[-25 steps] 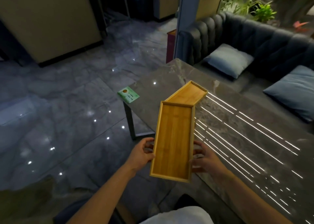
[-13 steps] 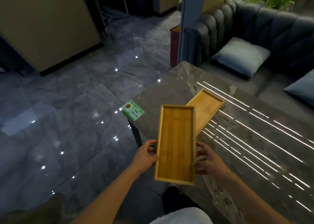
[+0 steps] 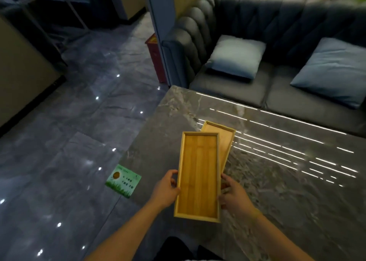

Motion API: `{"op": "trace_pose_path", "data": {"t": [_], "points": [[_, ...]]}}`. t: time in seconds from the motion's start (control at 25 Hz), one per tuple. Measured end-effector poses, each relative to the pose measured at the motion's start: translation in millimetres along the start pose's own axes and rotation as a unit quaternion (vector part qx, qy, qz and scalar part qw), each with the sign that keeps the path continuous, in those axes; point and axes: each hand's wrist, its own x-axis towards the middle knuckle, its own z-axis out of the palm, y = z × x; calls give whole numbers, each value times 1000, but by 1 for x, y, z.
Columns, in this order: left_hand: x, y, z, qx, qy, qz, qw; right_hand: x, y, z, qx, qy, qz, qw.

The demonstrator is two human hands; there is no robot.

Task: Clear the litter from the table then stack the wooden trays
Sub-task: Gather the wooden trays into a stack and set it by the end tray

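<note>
I hold a long wooden tray [image 3: 199,173] with both hands, above the near left part of the grey marble table [image 3: 277,181]. My left hand [image 3: 165,189] grips its left rim and my right hand [image 3: 233,196] grips its right rim. A second wooden tray [image 3: 223,139] lies on the table just beyond, turned at an angle. The held tray covers most of that second tray, leaving its far end and right side showing. A green printed card [image 3: 123,180] lies on the floor left of the table.
A dark tufted sofa [image 3: 257,42] with two pale blue cushions [image 3: 235,56] stands along the table's far side. A red box [image 3: 155,56] stands by a pillar at the sofa's end. Glossy grey floor tiles [image 3: 69,141] spread to the left.
I have moved forward, so the held tray now sits over more of the tray on the table. Both hands keep the same grip.
</note>
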Motion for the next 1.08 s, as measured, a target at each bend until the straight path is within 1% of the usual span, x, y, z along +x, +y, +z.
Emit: {"op": "trace_pose_path", "data": {"t": [0.16,0.28,0.4,0.56,0.68,0.84,1.0,1.08], "points": [[43,23,-5,45,-28,18,998,15,-11,3,-32,70,-48,996],[70,40,-8,74,-43,38,996,28,-17,8,-33,121,-51,991],[94,52,-11,94,-57,74,991,41,-23,14,-60,166,-14,984],[116,59,-13,122,-89,109,982,55,-29,22,-98,195,39,975],[123,58,-13,142,-88,127,978,61,-31,28,-119,232,84,962],[127,53,-13,131,-102,128,978,64,-30,31,-103,242,115,958],[131,49,-15,113,-121,130,978,63,-34,32,-74,251,126,957],[131,46,-15,103,-122,113,981,62,-33,33,-50,252,147,955]]}}
